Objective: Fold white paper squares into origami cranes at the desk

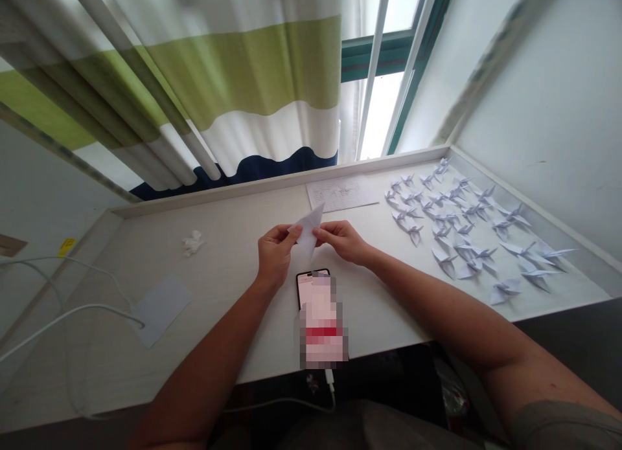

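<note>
Paper (307,233), white and folded to sharp points, is pinched by two hands. One side is nipped between the thumb and fingers of the left hand (276,250), and the other side is nipped in the same way by the right hand (343,240). Some of the fingers are hidden behind the paper, so how they are bent cannot be told. The paper is held over the middle of a white desk (233,236), just past the far end of a phone (321,317). The phone's screen is mostly hidden by blurry blocks, and a white plug (330,377) is seen at its near end. Beyond the hands, a sheet with writing (342,192) is laid flat, close to the raised far edge. On the right, many folded paper birds (441,230) are set out in a crowd, with pointed wings and tails. On the left, a crumpled white bit (193,243) is seen, and nearer, a plain sheet (162,309) is crossed at one side by a white cord (97,306). Past the desk, a window (389,107) is partly covered by a curtain (243,74) striped in white, green and dark blue.
</note>
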A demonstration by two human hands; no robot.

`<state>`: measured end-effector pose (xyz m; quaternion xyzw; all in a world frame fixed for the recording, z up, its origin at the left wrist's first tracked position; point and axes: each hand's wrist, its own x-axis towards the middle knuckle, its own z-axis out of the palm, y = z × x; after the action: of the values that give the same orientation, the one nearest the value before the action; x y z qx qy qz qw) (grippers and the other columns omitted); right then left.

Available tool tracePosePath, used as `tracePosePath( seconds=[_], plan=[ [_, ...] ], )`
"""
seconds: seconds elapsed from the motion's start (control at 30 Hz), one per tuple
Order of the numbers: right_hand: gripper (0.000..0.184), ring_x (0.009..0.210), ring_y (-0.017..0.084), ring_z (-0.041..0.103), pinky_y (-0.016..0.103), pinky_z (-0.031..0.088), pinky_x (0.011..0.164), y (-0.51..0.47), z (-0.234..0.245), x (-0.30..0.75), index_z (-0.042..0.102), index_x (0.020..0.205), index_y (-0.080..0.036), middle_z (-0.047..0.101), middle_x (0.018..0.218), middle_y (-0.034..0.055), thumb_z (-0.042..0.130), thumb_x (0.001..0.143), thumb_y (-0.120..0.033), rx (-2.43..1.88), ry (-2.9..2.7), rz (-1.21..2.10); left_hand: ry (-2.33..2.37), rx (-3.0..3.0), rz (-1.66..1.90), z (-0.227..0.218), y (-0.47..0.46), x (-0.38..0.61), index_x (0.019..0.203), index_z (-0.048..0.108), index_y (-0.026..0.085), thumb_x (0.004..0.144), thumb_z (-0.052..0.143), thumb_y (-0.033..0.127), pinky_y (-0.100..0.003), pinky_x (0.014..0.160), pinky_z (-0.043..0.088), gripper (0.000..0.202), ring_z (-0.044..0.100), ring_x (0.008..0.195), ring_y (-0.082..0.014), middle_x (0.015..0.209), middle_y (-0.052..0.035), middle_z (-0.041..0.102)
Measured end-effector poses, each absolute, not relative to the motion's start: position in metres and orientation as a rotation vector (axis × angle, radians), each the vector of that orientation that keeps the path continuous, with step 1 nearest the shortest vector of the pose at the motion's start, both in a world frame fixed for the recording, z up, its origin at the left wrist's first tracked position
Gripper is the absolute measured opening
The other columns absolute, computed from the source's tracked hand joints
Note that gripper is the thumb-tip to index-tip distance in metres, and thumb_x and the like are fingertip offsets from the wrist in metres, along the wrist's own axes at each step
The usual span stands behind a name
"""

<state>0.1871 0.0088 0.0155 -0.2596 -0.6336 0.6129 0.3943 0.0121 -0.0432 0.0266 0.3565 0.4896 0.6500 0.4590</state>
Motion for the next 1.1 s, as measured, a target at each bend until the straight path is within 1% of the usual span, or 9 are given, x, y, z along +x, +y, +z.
tracePosePath(
  seconds=[0.1, 0.2, 0.27, 0.4, 0.6, 0.77, 0.9, 1.0, 1.1],
  plan=[
    [0.053, 0.075, 0.018, 0.065, 0.034, 0.055, 0.077, 0.009, 0.017, 0.185, 0.078, 0.080, -0.018, 0.074, 0.077, 0.0042, 0.076, 0.084, -0.071, -0.683, -1.546, 1.518, 1.148, 0.935, 1.437, 0.030, -0.046, 0.013, 0.093, 0.075, 0.017, 0.068, 0.093, 0.059, -0.029, 0.072, 0.057, 0.052, 0.069, 0.076, -0.0151, 0.086, -0.0034, 0.076],
    [0.051, 0.076, 0.017, 0.064, 0.034, 0.053, 0.079, 0.009, 0.019, 0.185, 0.077, 0.078, -0.020, 0.073, 0.076, 0.0030, 0.075, 0.084, -0.070, -0.692, -1.493, 1.505, 1.145, 1.029, 1.333, 0.032, -0.048, 0.014, 0.098, 0.077, 0.015, 0.068, 0.094, 0.054, -0.027, 0.072, 0.055, 0.052, 0.069, 0.078, -0.0152, 0.091, -0.0061, 0.078],
    [0.050, 0.075, 0.017, 0.062, 0.033, 0.051, 0.079, 0.010, 0.019, 0.185, 0.076, 0.076, -0.020, 0.071, 0.075, 0.0019, 0.075, 0.085, -0.068, -0.700, -1.477, 1.499, 1.164, 1.084, 1.311, 0.031, -0.050, 0.014, 0.096, 0.078, 0.014, 0.069, 0.095, 0.050, -0.028, 0.073, 0.055, 0.048, 0.070, 0.078, -0.0160, 0.089, -0.0073, 0.079],
    [0.049, 0.071, 0.015, 0.062, 0.034, 0.051, 0.078, 0.010, 0.017, 0.185, 0.074, 0.077, -0.019, 0.069, 0.075, 0.0008, 0.075, 0.087, -0.067, -0.687, -1.448, 1.562, 1.170, 1.140, 1.278, 0.028, -0.050, 0.015, 0.093, 0.081, 0.013, 0.075, 0.090, 0.050, -0.031, 0.072, 0.055, 0.042, 0.071, 0.076, -0.0185, 0.085, -0.0099, 0.080],
    [0.052, 0.071, 0.018, 0.069, 0.035, 0.051, 0.079, 0.007, 0.018, 0.185, 0.074, 0.078, -0.018, 0.074, 0.071, 0.0035, 0.074, 0.089, -0.068, -0.669, -1.487, 1.611, 1.164, 1.149, 1.294, 0.030, -0.051, 0.013, 0.086, 0.082, 0.014, 0.074, 0.091, 0.047, -0.032, 0.070, 0.053, 0.037, 0.066, 0.068, -0.0162, 0.077, -0.0080, 0.078],
    [0.051, 0.070, 0.018, 0.069, 0.034, 0.050, 0.075, 0.007, 0.021, 0.186, 0.075, 0.073, -0.018, 0.077, 0.071, 0.0052, 0.080, 0.082, -0.068, -0.699, -1.512, 1.572, 1.162, 1.133, 1.305, 0.032, -0.051, 0.015, 0.081, 0.080, 0.014, 0.069, 0.094, 0.047, -0.031, 0.068, 0.052, 0.037, 0.063, 0.064, -0.0150, 0.072, -0.0055, 0.075],
    [0.055, 0.069, 0.018, 0.067, 0.033, 0.051, 0.072, 0.009, 0.017, 0.185, 0.073, 0.068, -0.018, 0.076, 0.071, 0.0055, 0.081, 0.078, -0.071, -0.735, -1.537, 1.535, 1.181, 1.152, 1.313, 0.031, -0.051, 0.014, 0.080, 0.079, 0.015, 0.070, 0.093, 0.048, -0.031, 0.067, 0.051, 0.037, 0.064, 0.065, -0.0153, 0.072, -0.0057, 0.075],
    [0.054, 0.068, 0.017, 0.066, 0.033, 0.050, 0.071, 0.011, 0.013, 0.185, 0.073, 0.069, -0.017, 0.075, 0.071, 0.0049, 0.083, 0.077, -0.070, -0.769, -1.537, 1.530, 1.200, 1.160, 1.294, 0.031, -0.050, 0.012, 0.077, 0.078, 0.014, 0.071, 0.092, 0.049, -0.030, 0.066, 0.051, 0.038, 0.063, 0.063, -0.0150, 0.070, -0.0057, 0.074],
    [0.054, 0.070, 0.017, 0.066, 0.032, 0.051, 0.073, 0.012, 0.010, 0.186, 0.074, 0.070, -0.016, 0.074, 0.071, 0.0049, 0.086, 0.074, -0.068, -0.778, -1.510, 1.578, 1.216, 1.170, 1.288, 0.032, -0.051, 0.011, 0.074, 0.076, 0.014, 0.073, 0.091, 0.051, -0.030, 0.065, 0.051, 0.040, 0.063, 0.062, -0.0150, 0.068, -0.0056, 0.073]
  ],
)
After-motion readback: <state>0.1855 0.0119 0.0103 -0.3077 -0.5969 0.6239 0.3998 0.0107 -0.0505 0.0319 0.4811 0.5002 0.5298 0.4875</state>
